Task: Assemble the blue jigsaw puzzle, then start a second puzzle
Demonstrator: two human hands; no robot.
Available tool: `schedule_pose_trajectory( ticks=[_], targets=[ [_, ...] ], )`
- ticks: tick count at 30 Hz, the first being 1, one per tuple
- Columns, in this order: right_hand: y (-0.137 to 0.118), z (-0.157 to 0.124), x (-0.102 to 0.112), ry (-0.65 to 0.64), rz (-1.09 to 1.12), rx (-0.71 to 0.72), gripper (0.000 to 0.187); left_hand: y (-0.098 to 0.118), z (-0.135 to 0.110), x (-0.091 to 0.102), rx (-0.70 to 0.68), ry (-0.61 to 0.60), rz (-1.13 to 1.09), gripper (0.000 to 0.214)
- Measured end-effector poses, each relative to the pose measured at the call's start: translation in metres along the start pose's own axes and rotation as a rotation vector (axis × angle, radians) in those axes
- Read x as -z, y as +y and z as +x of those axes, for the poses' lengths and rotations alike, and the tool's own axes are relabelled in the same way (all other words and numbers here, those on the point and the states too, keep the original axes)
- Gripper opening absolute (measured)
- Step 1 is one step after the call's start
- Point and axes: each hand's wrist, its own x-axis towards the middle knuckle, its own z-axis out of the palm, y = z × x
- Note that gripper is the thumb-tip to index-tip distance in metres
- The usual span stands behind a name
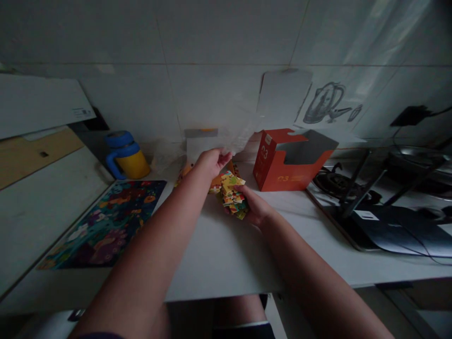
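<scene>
My right hand (254, 206) is closed around a thick bunch of colourful jigsaw puzzle pieces (233, 195), yellow, green and red, above the white worktop. Just behind and to the left, my left hand (213, 162) pinches the edge of a clear plastic bag (238, 134), which stands up towards the wall. The bag is see-through and its outline is hard to follow. Behind my left forearm lies an orange patterned thing (184, 172), partly hidden. To the right stands an open orange-red box (282, 167) marked 03, apart from both hands.
A dark illustrated puzzle sheet (106, 223) lies on the left, in front of a blue and yellow mug (129, 155). Boards and boxes (42, 160) line the far left. A gas stove (339, 186) with a black flat panel (406, 228) occupies the right. The worktop's front edge (219, 297) is close.
</scene>
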Motion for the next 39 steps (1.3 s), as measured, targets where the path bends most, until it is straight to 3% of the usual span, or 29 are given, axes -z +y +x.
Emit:
schedule_pose_trajectory(
  ticks=[4, 8, 13, 18, 22, 29, 34, 39],
  targets=[
    [-0.003, 0.001, 0.004, 0.014, 0.002, 0.034, 0.026, -0.029, 0.021, -0.029, 0.082, -0.054, 0.228, 0.041],
    [-0.005, 0.001, 0.006, 0.044, -0.01, 0.032, 0.024, -0.042, 0.027, -0.027, 0.019, -0.055, 0.414, 0.04],
    [-0.003, 0.005, 0.008, 0.06, -0.054, 0.023, 0.025, -0.027, 0.018, 0.017, -0.227, -0.044, 0.485, 0.007],
    [0.004, 0.004, 0.004, 0.061, -0.136, 0.053, 0.031, -0.02, -0.003, 0.081, -0.344, -0.09, 0.488, 0.014],
    [0.013, 0.0, -0.003, 0.007, -0.235, 0.113, 0.041, -0.026, -0.029, 0.117, -0.341, -0.146, 0.471, 0.017],
    [0.032, 0.002, -0.012, -0.109, -0.597, 0.355, 0.051, -0.048, -0.059, 0.146, -0.48, -0.454, 0.485, 0.058],
    [0.031, -0.001, -0.011, -0.042, -0.84, 0.489, 0.062, -0.06, -0.061, 0.16, -0.501, -0.543, 0.523, 0.066],
    [0.028, -0.001, -0.003, -0.054, -0.968, 0.495, 0.065, -0.058, -0.063, 0.166, -0.507, -0.634, 0.67, 0.081]
  ],
)
